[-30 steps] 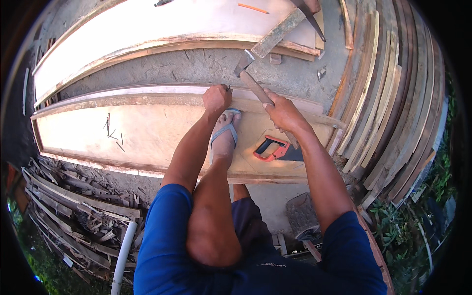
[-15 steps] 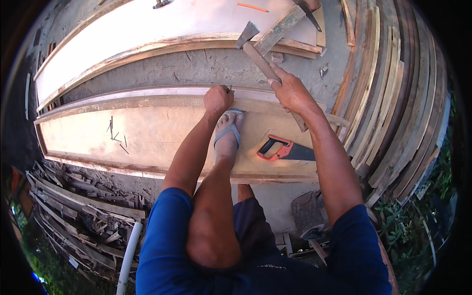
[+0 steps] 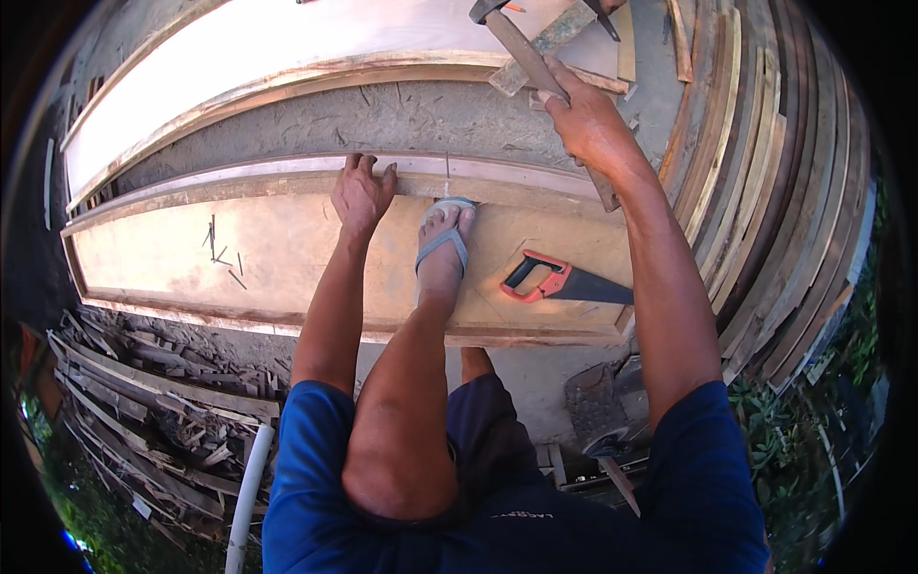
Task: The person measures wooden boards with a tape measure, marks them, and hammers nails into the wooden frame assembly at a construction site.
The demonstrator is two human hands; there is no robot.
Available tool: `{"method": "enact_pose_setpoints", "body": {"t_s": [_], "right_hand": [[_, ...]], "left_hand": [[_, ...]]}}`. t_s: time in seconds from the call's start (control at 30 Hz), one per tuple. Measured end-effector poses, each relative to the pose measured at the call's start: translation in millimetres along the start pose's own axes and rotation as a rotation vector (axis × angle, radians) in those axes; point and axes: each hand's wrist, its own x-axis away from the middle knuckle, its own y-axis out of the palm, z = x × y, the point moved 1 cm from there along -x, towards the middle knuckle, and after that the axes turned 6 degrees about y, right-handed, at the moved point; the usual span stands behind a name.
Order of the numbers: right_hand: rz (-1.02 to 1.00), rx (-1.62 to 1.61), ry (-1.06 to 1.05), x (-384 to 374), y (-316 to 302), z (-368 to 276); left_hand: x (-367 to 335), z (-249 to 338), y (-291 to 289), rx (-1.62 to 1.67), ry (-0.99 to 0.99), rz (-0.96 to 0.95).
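Observation:
A nail [image 3: 448,166] stands upright in the wooden rail [image 3: 516,189] along the far side of a shallow panel frame. My left hand [image 3: 363,194] lies over that rail to the left of the nail, fingers bent across it and thumb apart. In my right hand [image 3: 591,122] is a hatchet [image 3: 516,43], gripped by its wooden handle and raised to the right of the nail; the top edge of the picture cuts off part of its head. My sandalled foot [image 3: 444,251] presses on the panel [image 3: 316,234] just below the nail.
On the panel lie a red-and-black handsaw [image 3: 555,279] and several loose nails [image 3: 222,254]. Beyond is a second framed panel [image 3: 316,33] with a wood block [image 3: 543,46] on its end. Long boards [image 3: 755,182] are stacked at right; scrap wood [image 3: 182,402] heaps at lower left.
My left hand has let go of the nail and moved left onto the rail, leaving the nail standing. My right hand has lifted the hatchet farther up and slightly right.

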Motion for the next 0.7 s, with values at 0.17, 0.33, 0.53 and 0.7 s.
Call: {"method": "enact_pose_setpoints", "body": {"t_s": [0.17, 0.33, 0.53, 0.7], "right_hand": [[-0.388, 0.451, -0.02, -7.3, 47.3, 5.2], [-0.42, 0.342, 0.142, 10.7, 19.4, 0.5], [0.216, 0.185, -0.268, -5.9, 29.3, -8.5], [-0.467, 0.404, 0.029, 8.9, 63.7, 20.1]], "left_hand": [[-7.9, -24.8, -0.1, -0.131, -0.076, 0.1], [-10.6, -30.7, 5.2, -0.159, -0.083, 0.069], [-12.2, -28.9, 9.7, -0.126, -0.06, 0.121], [-10.7, -36.7, 8.5, -0.137, -0.109, 0.077]]}}
